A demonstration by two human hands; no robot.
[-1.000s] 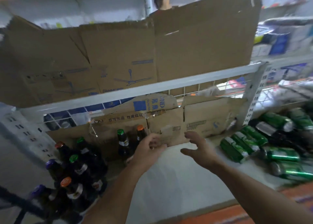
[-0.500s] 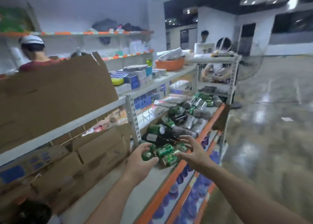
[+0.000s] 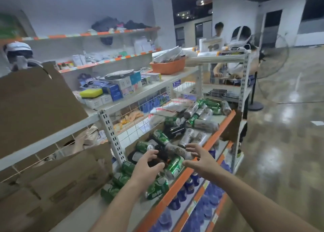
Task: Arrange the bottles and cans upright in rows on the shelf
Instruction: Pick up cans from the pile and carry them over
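The left hand [image 3: 149,167] and right hand [image 3: 199,160] are held spread and empty above a green can [image 3: 174,166], which is heaped with others on its side on the orange-edged shelf [image 3: 224,123].

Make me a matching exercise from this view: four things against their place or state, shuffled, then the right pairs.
Things:
1 green cans
2 orange basket
3 yellow sponge
4 right hand

Places or states:
A on top of boxes on the upper shelf
B open, holding nothing
C lying on their sides on the orange-edged shelf
D at the upper shelf's far end

Pairs: 1-C, 2-D, 3-A, 4-B
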